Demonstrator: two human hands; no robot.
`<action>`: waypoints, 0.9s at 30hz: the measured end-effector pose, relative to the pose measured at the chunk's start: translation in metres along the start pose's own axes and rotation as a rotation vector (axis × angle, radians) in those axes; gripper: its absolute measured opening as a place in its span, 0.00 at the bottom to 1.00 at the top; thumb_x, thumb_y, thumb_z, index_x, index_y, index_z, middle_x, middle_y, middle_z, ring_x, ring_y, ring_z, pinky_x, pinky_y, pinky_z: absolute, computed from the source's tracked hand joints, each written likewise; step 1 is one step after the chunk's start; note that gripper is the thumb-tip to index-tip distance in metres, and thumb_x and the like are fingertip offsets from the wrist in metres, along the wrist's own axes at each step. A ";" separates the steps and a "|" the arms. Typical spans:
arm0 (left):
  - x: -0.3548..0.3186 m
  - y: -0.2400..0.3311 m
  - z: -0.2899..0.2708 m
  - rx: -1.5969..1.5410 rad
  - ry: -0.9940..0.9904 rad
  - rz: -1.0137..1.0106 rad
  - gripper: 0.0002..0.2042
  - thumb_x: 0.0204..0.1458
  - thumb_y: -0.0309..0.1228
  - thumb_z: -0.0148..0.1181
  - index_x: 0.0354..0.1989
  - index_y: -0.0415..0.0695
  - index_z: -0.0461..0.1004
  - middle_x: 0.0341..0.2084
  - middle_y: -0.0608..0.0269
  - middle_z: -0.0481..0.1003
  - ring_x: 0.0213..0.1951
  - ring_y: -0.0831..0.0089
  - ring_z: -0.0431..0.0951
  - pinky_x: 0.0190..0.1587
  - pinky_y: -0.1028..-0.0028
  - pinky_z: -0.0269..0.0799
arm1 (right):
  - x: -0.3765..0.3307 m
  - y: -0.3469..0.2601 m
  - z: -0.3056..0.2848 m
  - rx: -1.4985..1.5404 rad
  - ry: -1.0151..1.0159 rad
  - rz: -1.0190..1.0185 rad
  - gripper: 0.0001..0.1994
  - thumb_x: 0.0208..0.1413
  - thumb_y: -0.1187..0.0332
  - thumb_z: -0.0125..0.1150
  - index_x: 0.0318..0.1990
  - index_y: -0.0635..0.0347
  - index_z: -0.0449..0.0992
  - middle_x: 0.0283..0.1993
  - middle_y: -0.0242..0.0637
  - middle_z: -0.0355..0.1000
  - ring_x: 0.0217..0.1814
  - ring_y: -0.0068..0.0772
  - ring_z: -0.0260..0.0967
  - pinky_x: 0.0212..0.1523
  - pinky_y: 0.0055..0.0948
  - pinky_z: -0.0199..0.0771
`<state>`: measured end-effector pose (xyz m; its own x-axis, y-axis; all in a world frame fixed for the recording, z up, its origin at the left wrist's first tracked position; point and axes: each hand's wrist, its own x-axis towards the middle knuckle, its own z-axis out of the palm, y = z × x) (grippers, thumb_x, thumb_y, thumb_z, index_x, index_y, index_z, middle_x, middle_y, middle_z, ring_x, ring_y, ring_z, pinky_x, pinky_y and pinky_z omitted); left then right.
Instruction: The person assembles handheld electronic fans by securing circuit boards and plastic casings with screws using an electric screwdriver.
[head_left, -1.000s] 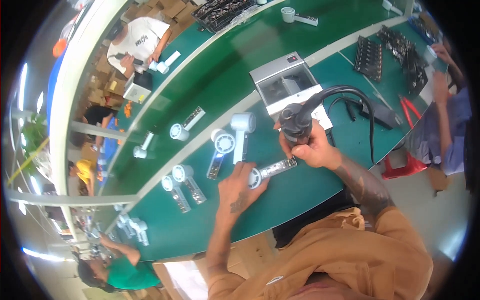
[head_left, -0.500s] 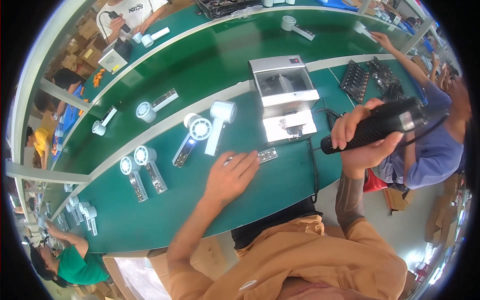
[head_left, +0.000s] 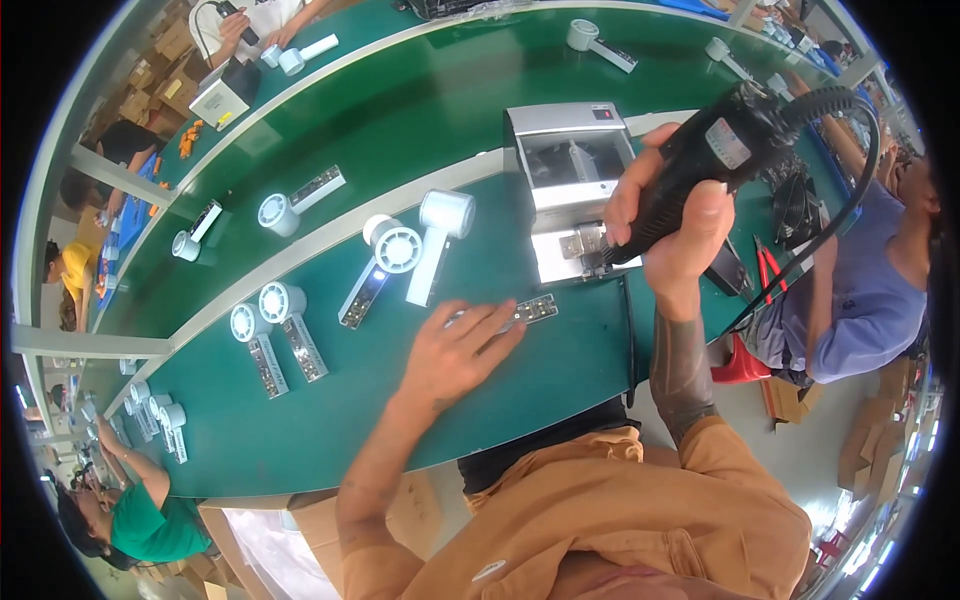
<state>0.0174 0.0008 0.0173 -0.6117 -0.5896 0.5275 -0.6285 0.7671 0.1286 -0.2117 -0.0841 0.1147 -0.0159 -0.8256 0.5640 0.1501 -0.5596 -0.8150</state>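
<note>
The right hand is clamped round a black corded power screwdriver, lifted off the green bench above the grey box unit, while the left hand lies with fingers spread and flat on a small open fan handle near the bench's middle — so this piece looks unfinished, fastening not yet begun. To the left wait more white handheld fans — none blocks the tool's way down.
</note>
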 end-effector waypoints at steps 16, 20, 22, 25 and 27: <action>0.010 0.004 -0.002 -0.041 -0.004 -0.036 0.13 0.44 0.26 0.62 0.40 0.42 0.81 0.44 0.59 0.80 0.44 0.70 0.79 0.47 0.66 0.75 | -0.031 0.008 0.010 0.094 -0.216 0.253 0.50 0.51 0.24 0.50 0.60 0.67 0.57 0.19 0.36 0.65 0.16 0.26 0.63 0.18 0.26 0.63; 0.008 0.005 0.000 -0.036 -0.001 -0.042 0.13 0.43 0.25 0.63 0.39 0.41 0.81 0.43 0.60 0.81 0.43 0.70 0.80 0.48 0.65 0.75 | -0.032 0.009 0.013 0.136 -0.155 0.252 0.49 0.52 0.25 0.51 0.61 0.66 0.56 0.19 0.35 0.64 0.17 0.28 0.63 0.20 0.27 0.64; 0.007 0.006 0.001 -0.034 0.010 -0.043 0.12 0.43 0.25 0.63 0.39 0.41 0.81 0.43 0.59 0.81 0.43 0.70 0.80 0.48 0.65 0.75 | -0.033 0.013 0.015 0.147 -0.150 0.255 0.49 0.52 0.25 0.51 0.60 0.68 0.57 0.19 0.36 0.65 0.16 0.27 0.63 0.19 0.27 0.64; 0.008 0.008 0.002 -0.031 0.022 -0.056 0.11 0.44 0.25 0.63 0.38 0.40 0.81 0.43 0.59 0.81 0.42 0.69 0.79 0.48 0.65 0.75 | -0.030 0.020 0.019 0.144 -0.141 0.232 0.47 0.53 0.27 0.52 0.58 0.70 0.59 0.18 0.37 0.65 0.15 0.27 0.63 0.18 0.26 0.64; 0.007 0.007 0.002 -0.031 0.023 -0.053 0.11 0.44 0.25 0.63 0.38 0.40 0.81 0.43 0.59 0.81 0.42 0.70 0.79 0.48 0.65 0.75 | -0.029 0.022 0.021 0.130 -0.137 0.204 0.46 0.54 0.28 0.52 0.56 0.71 0.60 0.18 0.37 0.65 0.15 0.27 0.63 0.17 0.26 0.64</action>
<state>0.0071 0.0016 0.0202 -0.5668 -0.6239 0.5380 -0.6440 0.7428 0.1829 -0.1872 -0.0705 0.0835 0.1602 -0.8982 0.4094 0.2617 -0.3613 -0.8950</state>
